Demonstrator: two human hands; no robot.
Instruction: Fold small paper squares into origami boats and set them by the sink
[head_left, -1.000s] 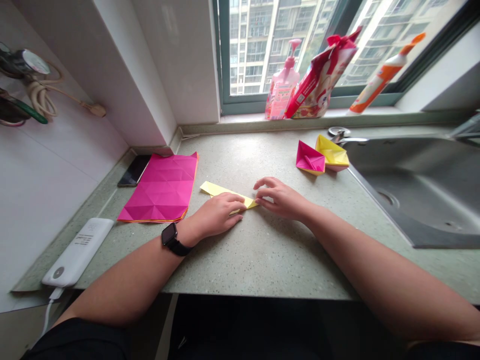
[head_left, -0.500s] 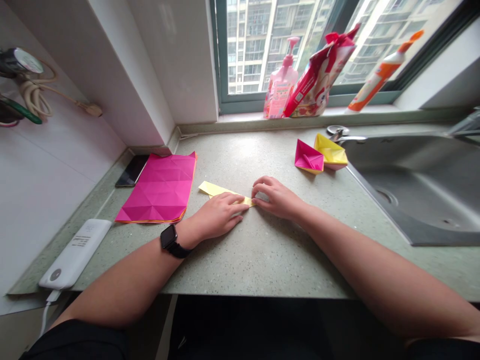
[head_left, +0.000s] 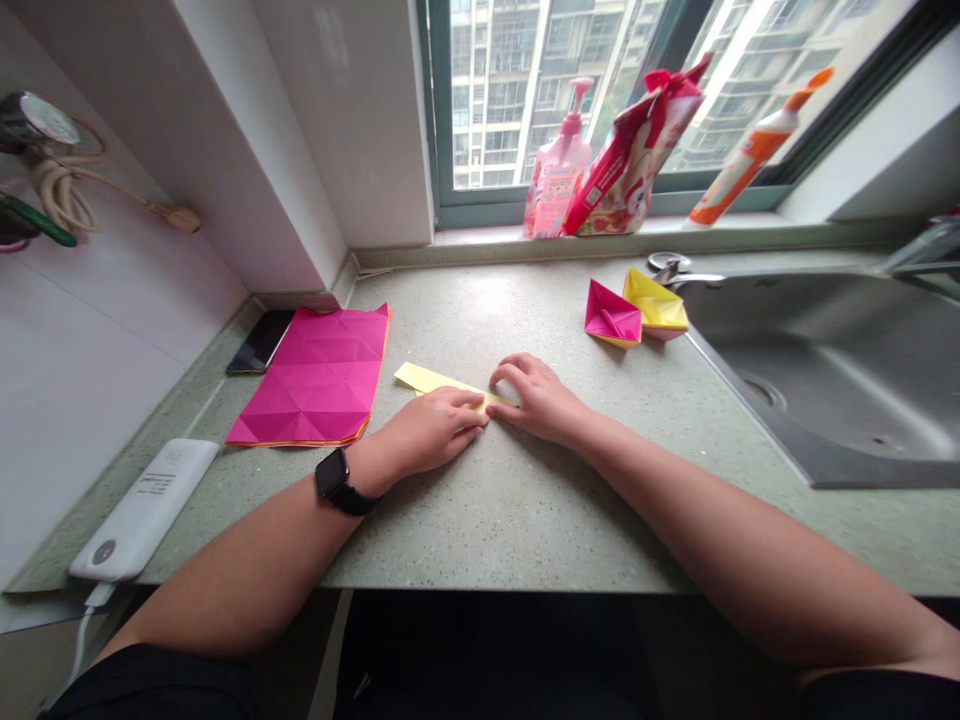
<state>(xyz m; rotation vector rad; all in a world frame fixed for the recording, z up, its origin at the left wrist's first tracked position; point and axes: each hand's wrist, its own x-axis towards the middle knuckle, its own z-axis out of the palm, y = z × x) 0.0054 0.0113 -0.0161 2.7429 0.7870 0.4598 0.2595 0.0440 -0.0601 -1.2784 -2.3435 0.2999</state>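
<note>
A strip of folded yellow paper lies slantwise on the counter, its left end showing and its middle covered by fingers. Across its right part rests my left hand, with a black watch at the wrist. The fingers and thumb are closed together on the paper, holding it down. My right hand is curled at the strip's right end, with thumb and fingertips against it close to the left fingertips. A small tip of the yellow paper pokes out under the right fingers.
Left lies a stack of creased pink sheets, partly over a dark phone. A white power bank sits near the front edge. Pink and yellow paper boats stand beside the sink. Bottles and a red bag line the sill.
My right hand has slid slightly left along the paper, nearer my left fingertips. The left hand keeps its hold. The whole view has shifted a little.
</note>
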